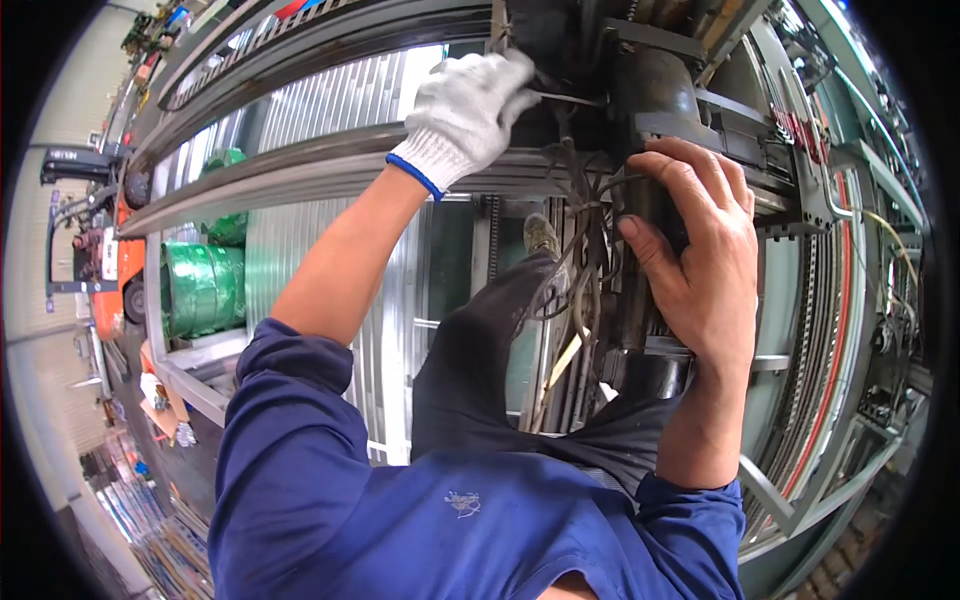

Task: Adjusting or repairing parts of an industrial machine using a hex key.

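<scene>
Rod [572, 99], top centre, appears pinched by the left hand [474, 102]; the right hand [708, 235], thumb spread, rests on machinery [655, 85], likely bracing.

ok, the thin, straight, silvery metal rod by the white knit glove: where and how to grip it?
Probably its left end, coming from the person's left, where the white-gloved left hand seems to hold it. The thin silvery metal rod lies nearly crosswise; its right end reaches close to the dark, rounded metal housing, likely leaving little finger room.
</scene>
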### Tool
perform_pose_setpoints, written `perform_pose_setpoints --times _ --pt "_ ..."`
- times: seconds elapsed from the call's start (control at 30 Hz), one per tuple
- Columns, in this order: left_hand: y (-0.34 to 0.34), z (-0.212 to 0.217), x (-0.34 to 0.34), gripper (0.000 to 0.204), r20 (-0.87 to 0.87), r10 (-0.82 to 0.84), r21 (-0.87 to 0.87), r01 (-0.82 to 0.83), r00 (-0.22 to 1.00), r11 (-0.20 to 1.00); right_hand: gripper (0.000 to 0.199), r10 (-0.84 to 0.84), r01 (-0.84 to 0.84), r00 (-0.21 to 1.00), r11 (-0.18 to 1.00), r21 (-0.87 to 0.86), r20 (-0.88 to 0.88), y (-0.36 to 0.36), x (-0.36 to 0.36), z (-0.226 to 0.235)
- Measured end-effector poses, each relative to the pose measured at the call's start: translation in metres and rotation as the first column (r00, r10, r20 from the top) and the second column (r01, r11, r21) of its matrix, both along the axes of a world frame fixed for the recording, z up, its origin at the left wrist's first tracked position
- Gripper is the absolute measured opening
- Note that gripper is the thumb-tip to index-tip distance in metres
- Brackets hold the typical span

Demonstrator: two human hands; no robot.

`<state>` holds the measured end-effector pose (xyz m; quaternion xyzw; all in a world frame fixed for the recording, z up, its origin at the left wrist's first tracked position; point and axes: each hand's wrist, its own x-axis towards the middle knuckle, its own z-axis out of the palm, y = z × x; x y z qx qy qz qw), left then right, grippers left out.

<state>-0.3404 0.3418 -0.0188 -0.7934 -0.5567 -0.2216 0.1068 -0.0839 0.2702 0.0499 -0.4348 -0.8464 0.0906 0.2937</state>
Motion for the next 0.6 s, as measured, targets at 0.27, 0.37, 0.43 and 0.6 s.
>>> perform_pose_setpoints --times 0.27,0.37,0.43,0.6 --pt "-0.020 -0.001 0.023 0.034 0.015 0.309 -0.214 -0.298 0.951 0.930 0.038 -0.005 0.006 1.000 1.000 -0.011 0.015 0.000 -0.001 0.004" --pt "-0.016 0.003 0.022 0.039 0.023 0.332 -0.309 -0.309 0.943 0.899 0.036 -0.008 0.008 0.999 1.000 -0.021 0.038 -0.002 -0.004 0.006" --pt "-0.015 0.008 0.020 0.039 0.095 0.342 -0.445 -0.267 0.935 0.854 0.035 0.001 -0.001 0.999 1.000 -0.011 0.032 0.000 -0.002 0.002" --pt "-0.003 0.005 -0.011 0.025 -0.071 0.003 -0.364 -0.029 0.998 0.931 0.035 -0.005 0.006 0.999 1.000 -0.008 0.046 0.000 -0.003 0.003"
